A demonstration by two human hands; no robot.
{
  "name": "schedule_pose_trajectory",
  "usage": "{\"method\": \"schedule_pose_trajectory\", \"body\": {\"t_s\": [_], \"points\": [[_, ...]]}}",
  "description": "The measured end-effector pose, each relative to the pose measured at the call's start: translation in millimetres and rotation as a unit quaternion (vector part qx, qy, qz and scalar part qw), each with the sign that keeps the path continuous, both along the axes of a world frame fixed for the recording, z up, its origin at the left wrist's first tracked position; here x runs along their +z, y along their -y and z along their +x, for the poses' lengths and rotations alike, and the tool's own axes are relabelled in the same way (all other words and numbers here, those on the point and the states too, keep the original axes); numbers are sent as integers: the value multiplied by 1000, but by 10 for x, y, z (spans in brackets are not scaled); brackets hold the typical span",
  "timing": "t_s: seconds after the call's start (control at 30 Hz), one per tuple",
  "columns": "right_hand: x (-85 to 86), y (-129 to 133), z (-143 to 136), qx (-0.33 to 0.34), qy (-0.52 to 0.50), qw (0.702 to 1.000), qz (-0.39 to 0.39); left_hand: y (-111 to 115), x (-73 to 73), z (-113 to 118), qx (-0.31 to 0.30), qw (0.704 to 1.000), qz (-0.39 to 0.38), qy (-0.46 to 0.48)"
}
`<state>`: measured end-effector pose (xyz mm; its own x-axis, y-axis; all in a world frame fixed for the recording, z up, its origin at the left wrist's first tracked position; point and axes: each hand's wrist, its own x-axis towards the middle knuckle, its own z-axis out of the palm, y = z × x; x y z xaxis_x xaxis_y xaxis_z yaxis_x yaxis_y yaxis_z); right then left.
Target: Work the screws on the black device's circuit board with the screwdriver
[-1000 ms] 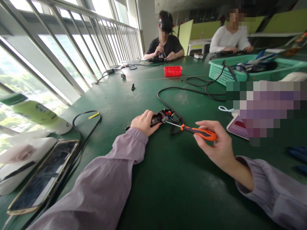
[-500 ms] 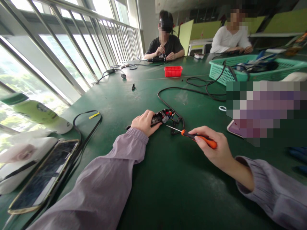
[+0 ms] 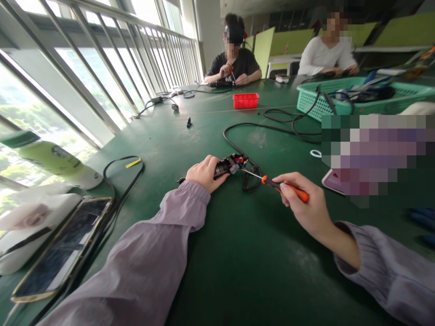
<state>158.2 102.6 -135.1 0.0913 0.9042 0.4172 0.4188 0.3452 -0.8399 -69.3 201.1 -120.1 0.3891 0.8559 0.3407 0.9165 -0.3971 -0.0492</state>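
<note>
A metal railing (image 3: 136, 22) runs along bright windows, beside a green table (image 3: 244, 258). At far left a green-capped bottle (image 3: 56, 160) stands at a tilt in view, behind a phone (image 3: 64, 249) lying face up. A black strap (image 3: 142, 168) with a yellow tag (image 3: 132, 163) loops next to the phone. Farther back lies a small black part (image 3: 189, 122). The left hand (image 3: 204, 174) grips the device (image 3: 222, 168), holding it on the table near the middle, wires exposed at its right end. Beyond sits a person (image 3: 249, 63) in black, then a red box (image 3: 245, 101). A black cord (image 3: 234, 146) curves toward the device. The screwdriver (image 3: 288, 190) points left, its tip at the wires; contact cannot be told. The right hand (image 3: 311, 206) has its fingers closed around the handle. Behind it stands a green basket (image 3: 311, 100).
</note>
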Motion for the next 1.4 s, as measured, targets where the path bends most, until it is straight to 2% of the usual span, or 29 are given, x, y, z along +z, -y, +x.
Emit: {"method": "schedule_pose_trajectory", "body": {"t_s": [0.17, 0.3, 0.4, 0.47, 0.6, 0.63, 0.73, 0.8, 0.97, 1.03, 1.13, 1.2, 1.3, 1.4], "points": [[40, -1, -20, -13, 22, 999, 23, 21, 1, 12, 5, 1000, 3, 8], [53, -12, -30, -24, -5, 998, 52, 46, 11, 28, 13, 1000, 9, 6], [17, -28, -14, 21, -44, 999, -8, 48, 16, 32, 15, 1000, 8, 5], [-5, -39, -2, 29, -67, 997, -36, 48, 20, 33, 16, 1000, 6, 6], [-4, -63, 12, -36, -69, 996, 38, 49, 30, 35, 14, 1000, 0, 7], [1, -69, 14, -35, -71, 996, 44, 50, 32, 36, 15, 1000, -1, 7], [4, -79, 23, 27, -103, 994, -26, 50, 34, 37, 16, 1000, -4, 7], [-2, -83, 26, 44, -120, 989, -68, 49, 33, 36, 18, 1000, -5, 8], [-7, -98, 22, -10, -141, 990, 14, 49, 34, 36, 17, 1000, -3, 4], [-9, -102, 21, 2, -146, 989, -3, 51, 37, 38, 18, 1000, -3, 3], [-17, -97, 22, 21, -152, 986, -68, 55, 45, 39, 18, 1000, -8, 4], [-21, -92, 23, 11, -151, 987, -56, 57, 50, 39, 18, 1000, -9, 5], [-22, -90, 23, -11, -153, 988, 13, 56, 49, 39, 19, 1000, -7, 7], [-20, -92, 23, 12, -155, 988, -15, 54, 44, 37, 16, 1000, -4, 7]]}}
